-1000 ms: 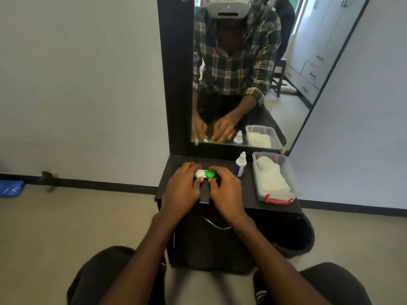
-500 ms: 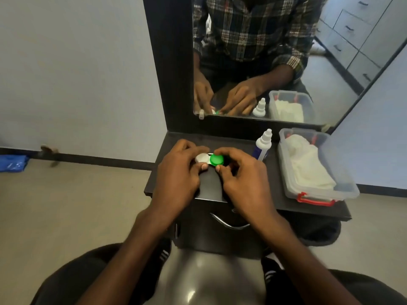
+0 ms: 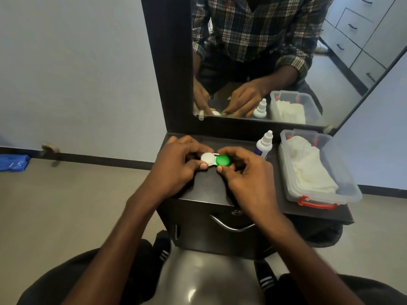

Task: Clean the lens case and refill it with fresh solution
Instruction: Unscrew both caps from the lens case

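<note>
A small lens case with one white cap and one green cap is held just above the dark vanity top. My left hand pinches the white-capped side, thumb under its near edge. The green cap is gripped by my right hand, fingers curled round it. Both caps are on the case. A white solution bottle with a blue label stands upright just right of my right hand.
A clear plastic box with red latches holds white cloths at the right of the top. A mirror rises behind and reflects my hands. A drawer handle sits below the front edge. My knees frame a shiny stool.
The view has dropped and drawn closer to the vanity. Both hands keep hold of the lens case, which has lifted slightly off the surface.
</note>
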